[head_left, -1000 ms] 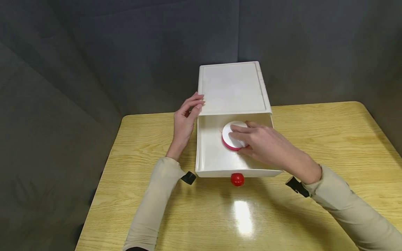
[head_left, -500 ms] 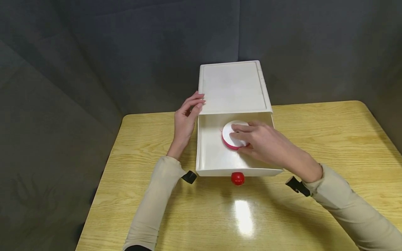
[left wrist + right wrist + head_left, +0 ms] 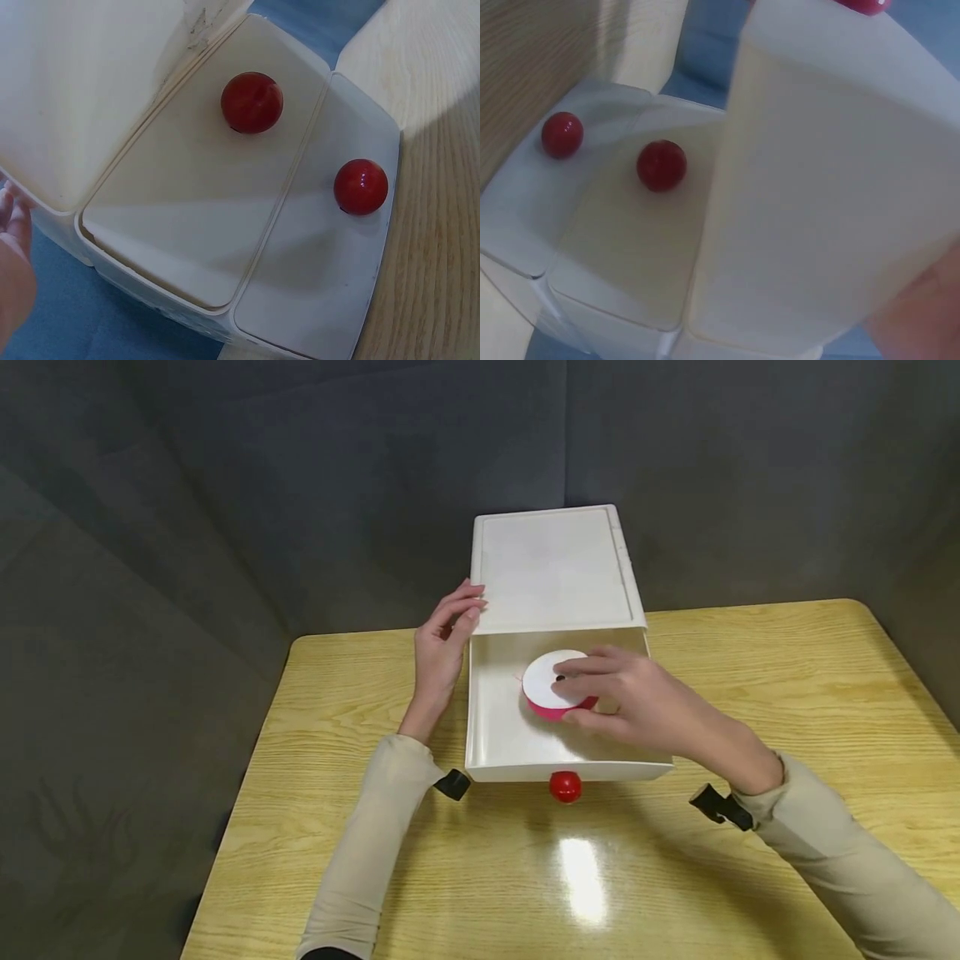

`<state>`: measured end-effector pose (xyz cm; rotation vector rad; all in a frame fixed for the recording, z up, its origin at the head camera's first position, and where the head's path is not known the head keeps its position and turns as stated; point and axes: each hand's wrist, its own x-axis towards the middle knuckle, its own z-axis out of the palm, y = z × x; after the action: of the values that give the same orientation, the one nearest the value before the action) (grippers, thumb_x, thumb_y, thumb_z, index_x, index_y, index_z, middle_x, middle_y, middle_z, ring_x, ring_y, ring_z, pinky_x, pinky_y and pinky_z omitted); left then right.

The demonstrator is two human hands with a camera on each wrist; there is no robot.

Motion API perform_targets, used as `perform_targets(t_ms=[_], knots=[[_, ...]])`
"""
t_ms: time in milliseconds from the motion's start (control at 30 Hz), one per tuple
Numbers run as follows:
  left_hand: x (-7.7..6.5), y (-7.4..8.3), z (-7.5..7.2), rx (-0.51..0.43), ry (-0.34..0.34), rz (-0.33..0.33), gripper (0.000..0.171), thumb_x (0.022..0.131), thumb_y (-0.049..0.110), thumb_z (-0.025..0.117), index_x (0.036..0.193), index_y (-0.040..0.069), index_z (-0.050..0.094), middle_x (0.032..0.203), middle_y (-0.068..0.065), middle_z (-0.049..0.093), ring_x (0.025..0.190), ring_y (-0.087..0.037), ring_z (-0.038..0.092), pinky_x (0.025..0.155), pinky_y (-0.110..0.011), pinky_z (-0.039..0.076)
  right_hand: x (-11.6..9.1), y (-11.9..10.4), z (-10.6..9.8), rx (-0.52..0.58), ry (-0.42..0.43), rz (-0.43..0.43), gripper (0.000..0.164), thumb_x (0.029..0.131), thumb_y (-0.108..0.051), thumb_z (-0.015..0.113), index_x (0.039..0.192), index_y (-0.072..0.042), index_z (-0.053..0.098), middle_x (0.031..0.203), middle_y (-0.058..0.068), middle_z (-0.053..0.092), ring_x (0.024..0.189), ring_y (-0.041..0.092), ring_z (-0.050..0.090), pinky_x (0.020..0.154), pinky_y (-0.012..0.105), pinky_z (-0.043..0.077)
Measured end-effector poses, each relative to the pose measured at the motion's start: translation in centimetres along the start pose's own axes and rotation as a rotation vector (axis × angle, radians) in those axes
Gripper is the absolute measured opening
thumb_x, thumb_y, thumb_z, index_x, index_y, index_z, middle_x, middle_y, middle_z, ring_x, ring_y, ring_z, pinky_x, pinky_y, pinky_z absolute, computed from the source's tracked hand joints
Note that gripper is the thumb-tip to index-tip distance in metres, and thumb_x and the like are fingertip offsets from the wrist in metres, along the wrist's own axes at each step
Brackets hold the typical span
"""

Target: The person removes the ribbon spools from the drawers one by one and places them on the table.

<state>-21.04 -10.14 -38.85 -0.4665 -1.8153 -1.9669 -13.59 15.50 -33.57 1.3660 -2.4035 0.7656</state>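
Observation:
In the head view a white drawer unit (image 3: 555, 568) stands at the table's back, its top drawer (image 3: 506, 739) pulled out by its red knob's side. Over the drawer's floor, my right hand (image 3: 641, 702) pinches a ribbon spool (image 3: 540, 681) with a white disc face and pink edge. Fingers lie across the disc near its dark centre hole, and the thumb is at the near edge. The fingertips of my left hand (image 3: 441, 647) rest on the left edge of the unit's top. Part of that hand shows at the left wrist view's border.
Below the pulled-out drawer, the wrist views show two shut drawers, a middle one (image 3: 187, 225) and a bottom one (image 3: 300, 285), each with a red knob. The wooden table (image 3: 480, 877) extends in front. A dark curtain (image 3: 360, 485) hangs behind the unit.
The spool has shifted slightly left and looks a little larger, with more of its pink edge and centre hole showing. My right hand has moved slightly right; the left hand stays put.

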Motion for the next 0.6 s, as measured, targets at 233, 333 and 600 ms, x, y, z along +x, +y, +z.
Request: perform_targets(t_ms=[233,333,600], knots=[[-0.2,0.1,0.1,0.007,-0.004,-0.01,0.02,0.099,0.0,0.061,0.108,-0.017,0.069,0.129,-0.023,0.066,0.14,-0.019,0.051,0.12,-0.036,0.038,-0.8,-0.5,-1.5,-0.002,0.15,-0.062,0.027,0.094,-0.02,0.076,0.112,-0.001,0.078,0.12,0.014,0.074,0.115,0.044,0.065,0.091,0.059,0.058],[-0.2,0.1,0.1,0.004,-0.001,-0.015,0.02,0.1,-0.001,0.061,0.109,-0.017,0.069,0.13,-0.023,0.066,0.141,-0.02,0.051,0.12,-0.035,0.038,-1.1,-0.9,-2.2,-0.03,0.196,-0.058,0.046,0.106,-0.042,0.056,0.112,-0.002,0.078,0.121,0.013,0.074,0.116,0.043,0.065,0.098,0.049,0.057],[-0.4,0.0,-0.1,0.007,-0.003,-0.01,0.021,0.1,0.0,0.061,0.109,-0.017,0.068,0.13,-0.021,0.067,0.141,-0.02,0.05,0.121,-0.036,0.036,-2.2,-1.3,-3.6,-0.032,0.312,-0.036,0.052,0.105,-0.046,0.055,0.108,0.0,0.079,0.118,0.016,0.074,0.112,0.043,0.067,0.116,0.022,0.039]])
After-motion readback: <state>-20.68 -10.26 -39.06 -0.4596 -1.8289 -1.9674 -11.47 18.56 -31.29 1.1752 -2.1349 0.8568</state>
